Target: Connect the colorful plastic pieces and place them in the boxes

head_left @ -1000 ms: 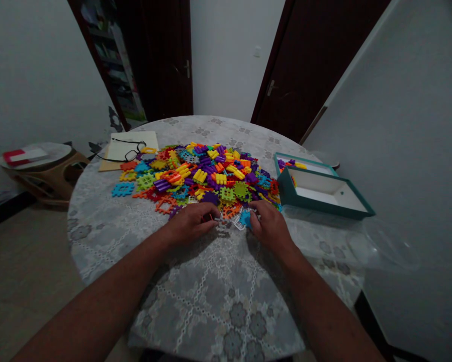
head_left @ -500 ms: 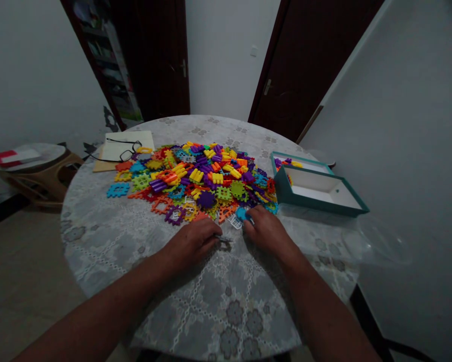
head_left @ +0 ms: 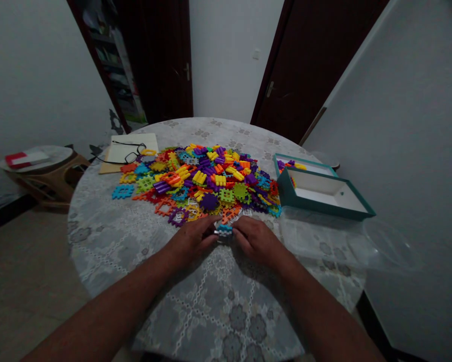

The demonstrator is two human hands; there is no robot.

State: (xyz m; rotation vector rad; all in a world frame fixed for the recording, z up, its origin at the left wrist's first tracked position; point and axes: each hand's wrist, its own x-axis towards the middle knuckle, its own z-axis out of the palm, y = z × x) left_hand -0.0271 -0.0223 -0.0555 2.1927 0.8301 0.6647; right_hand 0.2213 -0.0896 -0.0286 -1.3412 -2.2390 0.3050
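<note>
A heap of colourful plastic interlocking pieces is spread over the middle of a round table with a grey lace-patterned cloth. My left hand and my right hand rest on the cloth just in front of the heap, fingertips meeting. Between them they pinch a small blue and white piece. Both hands have their fingers curled onto it.
A teal box with a white inside sits at the right of the heap, a few pieces in its far half. Spectacles on a paper pad lie at the back left. A clear plastic bag lies at the right edge. A low stool stands left.
My right hand has brought the blue piece from the heap's edge towards the left hand. Both hands have closed together on it near the table's middle front.
</note>
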